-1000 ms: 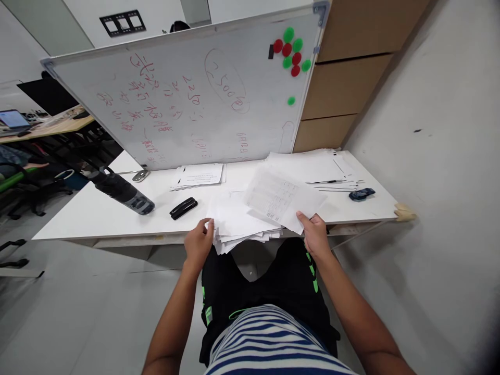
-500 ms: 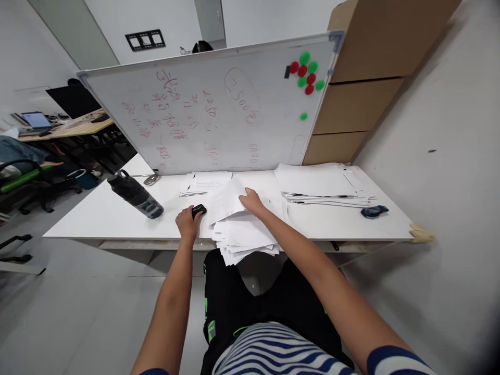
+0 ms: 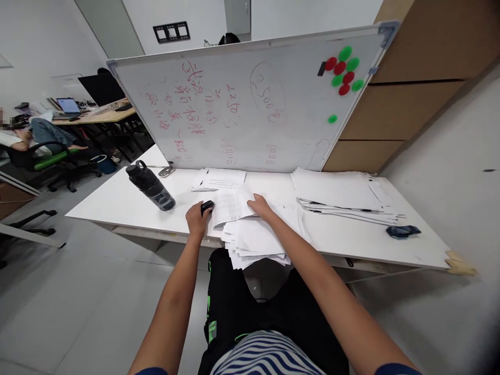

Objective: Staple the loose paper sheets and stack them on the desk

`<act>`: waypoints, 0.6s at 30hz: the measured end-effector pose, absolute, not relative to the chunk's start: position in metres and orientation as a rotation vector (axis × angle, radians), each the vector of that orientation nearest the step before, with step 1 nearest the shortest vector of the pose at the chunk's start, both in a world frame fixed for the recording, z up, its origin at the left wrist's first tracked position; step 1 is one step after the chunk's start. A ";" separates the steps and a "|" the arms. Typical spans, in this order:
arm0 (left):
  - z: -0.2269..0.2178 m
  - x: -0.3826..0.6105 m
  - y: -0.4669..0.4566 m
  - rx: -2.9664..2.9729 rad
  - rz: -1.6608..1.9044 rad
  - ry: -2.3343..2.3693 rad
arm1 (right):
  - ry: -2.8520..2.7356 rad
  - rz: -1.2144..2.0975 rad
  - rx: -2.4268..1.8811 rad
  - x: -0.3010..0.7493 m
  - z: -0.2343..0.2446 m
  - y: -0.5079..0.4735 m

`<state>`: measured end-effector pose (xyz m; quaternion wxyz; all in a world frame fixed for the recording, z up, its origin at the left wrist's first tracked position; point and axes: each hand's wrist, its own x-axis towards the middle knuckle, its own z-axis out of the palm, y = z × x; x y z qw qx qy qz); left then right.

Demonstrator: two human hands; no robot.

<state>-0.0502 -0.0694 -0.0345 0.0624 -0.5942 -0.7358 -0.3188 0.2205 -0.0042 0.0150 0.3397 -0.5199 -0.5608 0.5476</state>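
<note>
My left hand (image 3: 197, 219) is closed around a small black stapler (image 3: 207, 207) on the table, beside the left edge of some held paper. A printed sheet (image 3: 229, 204) is pinched at its right side between the thumb and fingers of my right hand (image 3: 261, 206). It is raised a little above a thick, uneven pile of paper (image 3: 253, 238), which overhangs the table's front edge. I cannot tell whether the held paper is one sheet or a few. Behind it lies a smaller stack of printed sheets (image 3: 224, 178).
A dark water bottle (image 3: 151, 187) stands left on the white table (image 3: 105, 200). A whiteboard (image 3: 242, 120) leans behind. At right lie a large paper stack (image 3: 336, 190) and a dark bundle (image 3: 403, 232). Cardboard boxes (image 3: 414, 109) rise behind. A person (image 3: 47, 138) sits far left.
The held paper has come down flatter, and its printed face now shows. My left hand stays on the stapler. The camera view has shifted left, so the scene sits further right.
</note>
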 end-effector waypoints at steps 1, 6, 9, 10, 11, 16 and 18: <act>-0.036 -0.051 -0.069 -1.788 -0.977 -2.219 | -1.451 1.440 -1.361 0.221 0.014 -0.003; -0.041 -0.054 -0.066 -1.766 -1.042 -2.186 | -1.425 1.523 -1.405 0.223 0.009 0.001; -0.041 -0.055 -0.066 -1.779 -1.047 -2.176 | -1.436 1.541 -1.413 0.223 0.009 0.001; -0.041 -0.056 -0.066 -1.786 -1.046 -2.178 | -1.442 1.547 -1.416 0.222 0.009 0.001; -0.041 -0.056 -0.067 -1.791 -1.046 -2.181 | -1.450 1.556 -1.419 0.222 0.010 0.001; -0.041 -0.056 -0.067 -1.853 -1.002 -2.171 | -1.499 1.628 -1.422 0.226 0.017 0.000; -0.040 -0.058 -0.068 -1.923 -0.956 -2.150 | -1.512 1.630 -1.430 0.228 0.020 0.001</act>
